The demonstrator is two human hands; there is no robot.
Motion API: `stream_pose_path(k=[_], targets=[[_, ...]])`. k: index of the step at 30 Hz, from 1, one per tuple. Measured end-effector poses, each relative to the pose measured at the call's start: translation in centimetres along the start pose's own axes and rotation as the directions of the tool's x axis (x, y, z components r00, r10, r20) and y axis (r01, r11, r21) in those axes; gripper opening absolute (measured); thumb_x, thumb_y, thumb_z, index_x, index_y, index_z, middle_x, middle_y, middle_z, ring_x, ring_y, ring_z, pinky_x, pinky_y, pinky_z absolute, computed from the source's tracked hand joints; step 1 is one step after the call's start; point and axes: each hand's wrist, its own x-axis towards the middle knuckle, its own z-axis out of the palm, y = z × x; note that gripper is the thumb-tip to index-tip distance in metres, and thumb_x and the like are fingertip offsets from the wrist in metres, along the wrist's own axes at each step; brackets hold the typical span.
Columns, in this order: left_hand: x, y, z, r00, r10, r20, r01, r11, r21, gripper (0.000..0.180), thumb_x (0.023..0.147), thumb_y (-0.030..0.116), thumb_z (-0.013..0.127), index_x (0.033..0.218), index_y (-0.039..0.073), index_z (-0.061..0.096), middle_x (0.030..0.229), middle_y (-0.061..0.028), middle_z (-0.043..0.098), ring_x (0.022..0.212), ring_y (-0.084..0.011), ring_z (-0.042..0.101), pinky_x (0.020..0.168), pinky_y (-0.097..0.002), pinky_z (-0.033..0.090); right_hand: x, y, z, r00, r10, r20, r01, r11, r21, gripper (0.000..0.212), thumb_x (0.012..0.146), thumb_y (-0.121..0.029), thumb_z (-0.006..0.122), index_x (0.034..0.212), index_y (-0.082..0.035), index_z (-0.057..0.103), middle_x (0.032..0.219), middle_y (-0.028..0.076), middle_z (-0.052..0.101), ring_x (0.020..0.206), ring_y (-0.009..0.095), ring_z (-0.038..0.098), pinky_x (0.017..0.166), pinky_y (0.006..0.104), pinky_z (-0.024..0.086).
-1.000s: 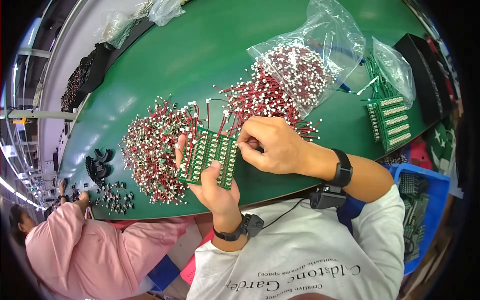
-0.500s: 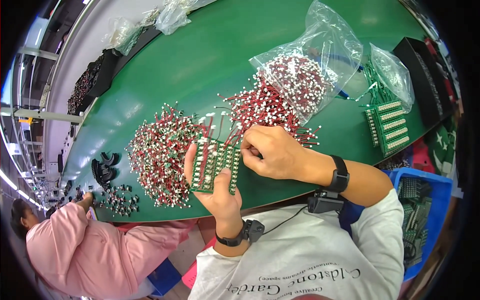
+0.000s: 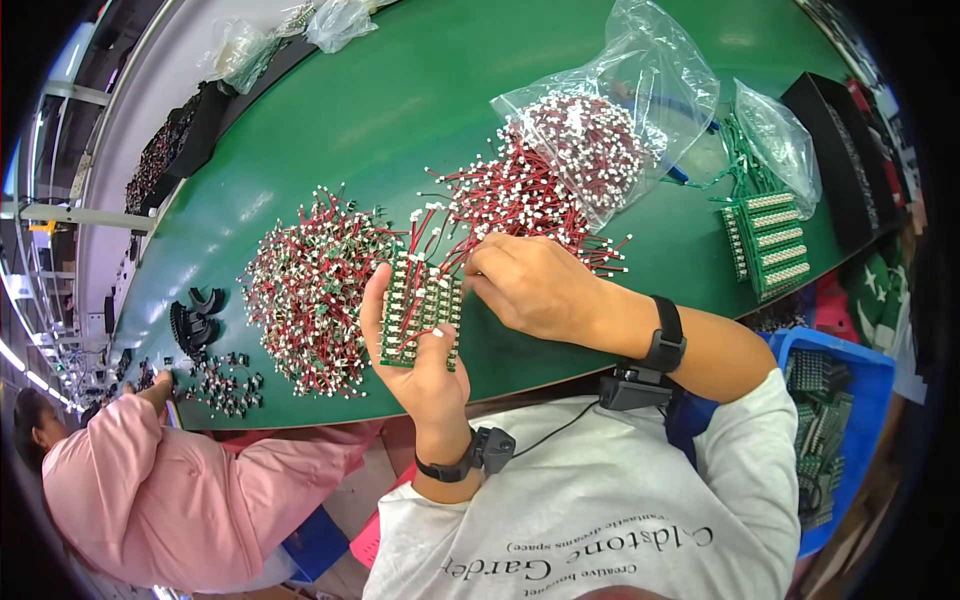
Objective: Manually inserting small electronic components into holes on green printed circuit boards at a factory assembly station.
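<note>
My left hand (image 3: 432, 392) grips a green circuit board panel (image 3: 440, 300), tilted up, with its thumb across the front. Rows of small white connectors cover the panel, and a few red wires with white plugs stand out from its left part and top. Close to the panel's right edge, my right hand (image 3: 545, 290) has its thumb and fingertips pinched together; what they hold, if anything, is hidden. Left of the panel lies a heap of short red wires with small boards and white ends (image 3: 315, 300). Beyond my hands spreads a pile of red wires with white plugs (image 3: 500, 195).
A clear plastic bag (image 3: 650, 75) partly covers the far wire pile. At right stand stacked connector panels (image 3: 778, 240) and a black box (image 3: 840, 150); below is a blue bin (image 3: 868, 425) of boards. Black parts (image 3: 190, 325) lie left, near a person in pink (image 3: 190, 480).
The panel and my left hand sit slightly lower and further left in view. My right hand has shifted a little left, still beside the panel's edge.
</note>
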Motion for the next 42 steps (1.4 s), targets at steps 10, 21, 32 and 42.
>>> stream_pose_path(k=[10,21,32,42], targets=[[0.4,-0.2,0.0,1.0,0.003,0.004,-0.003,0.999,-0.052,0.074,0.07,-0.013,0.045,0.143,-0.001,0.038,0.119,-0.0159,0.058,0.101,-0.0231,0.064,0.089,-0.0367,0.055,0.2,0.4,-0.1,1.0,-0.004,-0.005,0.004,0.999,-0.046,0.013,0.079,-0.005,0.071,0.087,-0.001,0.061,0.082,0.011,0.064,0.072,0.03,0.065,0.06,0.0394,0.053],[1.1,0.8,-2.2,0.995,0.033,-0.093,-0.037,0.998,-0.047,0.077,0.07,-0.009,0.044,0.146,0.004,0.036,0.116,-0.0232,0.058,0.099,-0.0345,0.065,0.086,-0.0455,0.057,2.0,2.5,-5.8,0.983,-0.093,-0.159,0.045,0.958,-0.283,0.021,0.074,-0.001,0.067,0.094,-0.006,0.067,0.089,0.008,0.059,0.082,0.027,0.061,0.067,0.0364,0.052],[1.7,0.3,-3.1,0.994,0.023,-0.111,-0.028,0.999,-0.044,0.076,0.072,-0.007,0.044,0.146,0.005,0.036,0.113,-0.0224,0.058,0.097,-0.0351,0.065,0.086,-0.0471,0.057,1.7,3.6,-4.6,0.968,-0.136,0.212,0.174,0.97,-0.17,0.015,0.07,-0.005,0.074,0.085,-0.007,0.07,0.092,0.004,0.06,0.091,0.027,0.056,0.08,0.0366,0.049],[2.0,-0.4,-1.4,0.993,-0.048,-0.111,0.033,0.991,-0.132,0.076,0.073,-0.008,0.046,0.147,0.001,0.03,0.12,-0.023,0.055,0.105,-0.033,0.063,0.086,-0.0442,0.057,2.0,2.2,-3.0,0.995,-0.079,-0.068,0.09,0.981,0.172,0.009,0.08,-0.003,0.073,0.09,-0.004,0.072,0.077,0.008,0.065,0.073,0.026,0.061,0.069,0.0362,0.049]])
